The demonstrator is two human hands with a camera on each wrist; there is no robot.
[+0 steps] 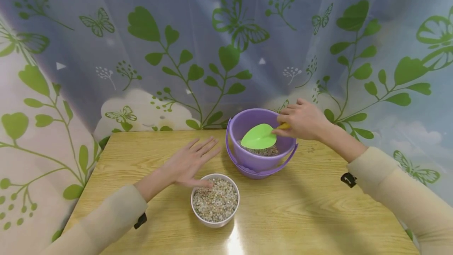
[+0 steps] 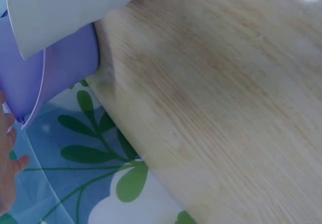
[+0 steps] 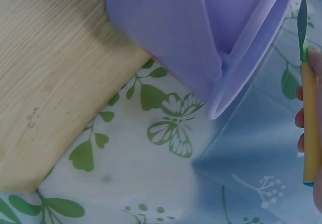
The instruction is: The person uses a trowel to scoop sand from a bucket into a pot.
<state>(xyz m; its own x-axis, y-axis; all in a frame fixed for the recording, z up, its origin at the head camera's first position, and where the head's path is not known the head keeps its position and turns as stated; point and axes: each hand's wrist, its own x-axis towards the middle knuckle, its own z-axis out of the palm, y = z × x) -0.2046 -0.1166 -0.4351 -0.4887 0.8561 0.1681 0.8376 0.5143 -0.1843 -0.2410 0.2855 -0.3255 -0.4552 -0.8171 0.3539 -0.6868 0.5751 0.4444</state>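
A: At 1 o'clock, right hand (image 1: 301,121) pinches green scoop (image 1: 259,136) inside purple bucket (image 1: 247,160), over the gravel — scooping step?
B: Looks so. Left hand (image 1: 189,162) flat, fingers relaxed, touching white bowl (image 1: 215,223) at 6 o'clock. Next likely needs a level carry to it.

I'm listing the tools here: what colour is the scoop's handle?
Yellow-orange; the scoop blade is green. Its handle shows best in the right wrist view.

Bright, even light; glare streak on table (image 1: 236,243) below left hand (image 1: 189,163) fingers. Head view bows at edges; wrist views soft, blurry.
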